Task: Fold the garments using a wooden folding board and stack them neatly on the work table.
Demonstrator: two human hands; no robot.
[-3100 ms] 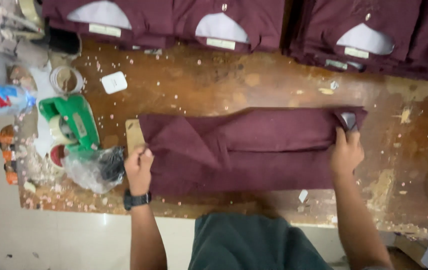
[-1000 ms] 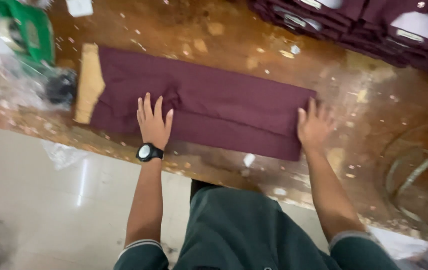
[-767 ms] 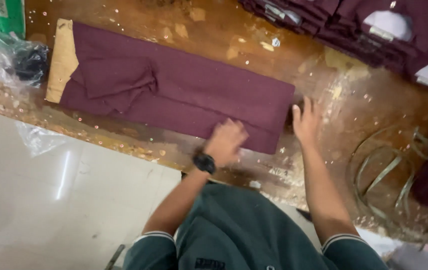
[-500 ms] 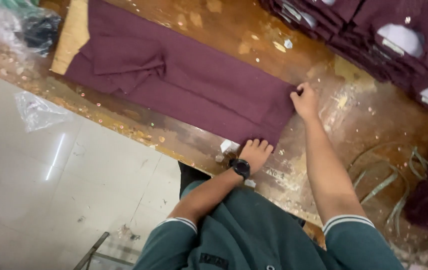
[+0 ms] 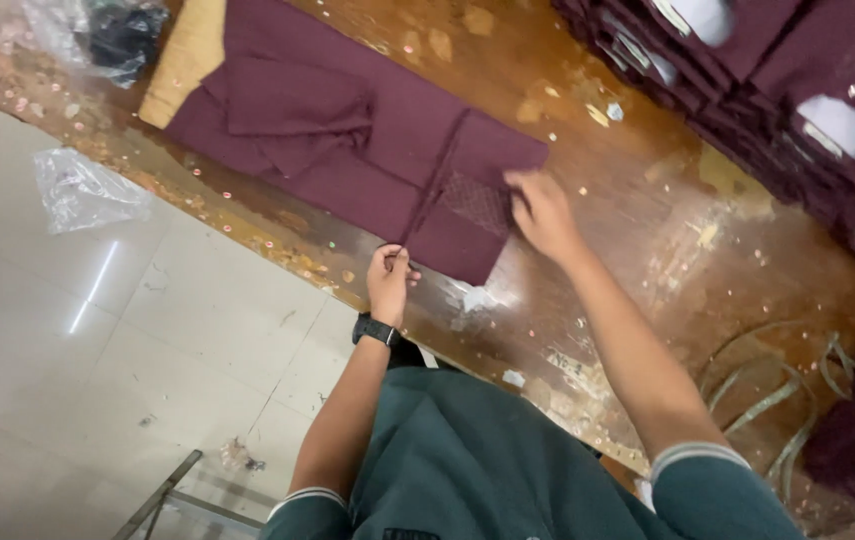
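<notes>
A maroon garment [image 5: 347,130] lies folded lengthwise on a worn wooden table [image 5: 627,220], over a tan cardboard sheet [image 5: 182,65] that shows at its far end. Its near end is folded back over itself. My left hand [image 5: 389,283], with a black watch on the wrist, pinches the garment's near edge at the fold line. My right hand [image 5: 542,212] grips the turned-over end of the garment and holds it on top.
A row of folded maroon garments [image 5: 777,90] with white collar inserts runs along the table's far side. A clear plastic bag [image 5: 112,35] with something dark lies at the top left. Another plastic bag [image 5: 82,190] lies on the tiled floor. Plastic straps [image 5: 787,385] lie at the right.
My hands left the flat garment and moved to its near end. The right hand has lifted that end and folded it back over the rest; the left hand now pinches the fold.
</notes>
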